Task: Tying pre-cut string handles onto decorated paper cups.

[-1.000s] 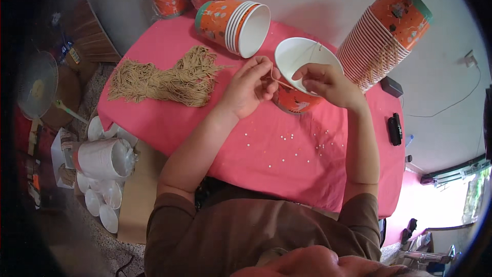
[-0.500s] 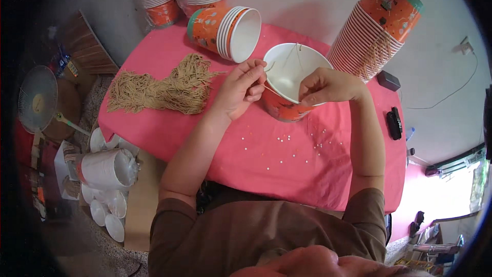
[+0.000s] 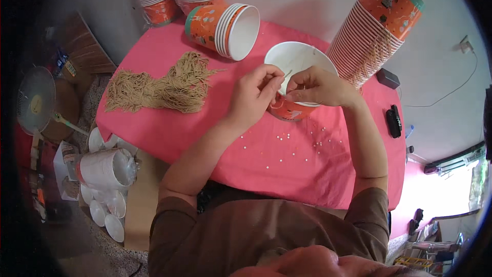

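An orange paper bucket (image 3: 293,112) with a white inside stands upright before me. Near its left front rim, my left hand (image 3: 256,92) is closed in a pinch on a thin tan string (image 3: 288,73), whose short end sticks up past the fingertips. My right hand (image 3: 322,88) reaches over the front rim, thumb and fingers pressed together close to the left fingertips. What the right fingers pinch is hidden. Left of my hands lies a bundle of tan strings (image 3: 159,90). Small white dots of paper (image 3: 288,137) are scattered over the pink tablecloth (image 3: 256,174).
A tall stack of orange buckets (image 3: 366,36) leans at the back right, beside a dark box (image 3: 388,79) and a black tool (image 3: 394,121). Nested buckets (image 3: 225,30) lie on their side at the back. A fan (image 3: 37,102) and wrapped white cups (image 3: 105,168) are at the left.
My left hand has moved right, up against the right hand at the front rim. My right hand has shifted slightly left. The string hanging from the far rim no longer shows there.
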`<move>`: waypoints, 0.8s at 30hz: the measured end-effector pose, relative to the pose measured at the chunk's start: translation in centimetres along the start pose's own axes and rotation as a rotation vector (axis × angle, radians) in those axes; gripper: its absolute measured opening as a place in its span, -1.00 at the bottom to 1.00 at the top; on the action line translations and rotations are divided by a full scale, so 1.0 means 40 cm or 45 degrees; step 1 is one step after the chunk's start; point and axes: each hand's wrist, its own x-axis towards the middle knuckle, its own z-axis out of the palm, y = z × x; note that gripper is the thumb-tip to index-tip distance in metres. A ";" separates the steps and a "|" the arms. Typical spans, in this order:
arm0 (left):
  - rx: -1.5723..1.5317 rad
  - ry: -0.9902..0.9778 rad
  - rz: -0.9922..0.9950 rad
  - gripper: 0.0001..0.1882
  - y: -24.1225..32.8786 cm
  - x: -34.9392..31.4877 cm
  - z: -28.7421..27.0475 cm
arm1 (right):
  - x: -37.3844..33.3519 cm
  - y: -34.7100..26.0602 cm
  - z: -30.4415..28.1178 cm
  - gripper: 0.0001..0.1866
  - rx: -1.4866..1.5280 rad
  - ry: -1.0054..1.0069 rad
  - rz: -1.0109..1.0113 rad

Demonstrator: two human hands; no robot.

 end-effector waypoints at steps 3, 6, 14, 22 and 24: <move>0.157 -0.004 0.021 -0.92 -0.015 0.007 -0.001 | -0.016 -0.003 -0.020 -0.90 0.152 -0.131 -0.054; 0.266 0.076 0.214 -0.92 -0.028 0.013 -0.004 | -0.028 0.016 -0.040 -0.91 0.324 -0.270 -0.001; 0.159 0.076 0.144 -0.92 -0.029 0.021 -0.003 | -0.034 0.034 -0.022 -0.95 0.317 -0.383 -0.005; 0.181 0.104 0.185 -0.93 -0.033 0.019 0.000 | -0.029 0.025 -0.016 -0.88 0.634 -0.325 0.021; 0.198 0.101 0.156 -0.92 -0.032 0.019 -0.001 | -0.028 0.031 -0.020 -0.87 0.571 -0.354 0.024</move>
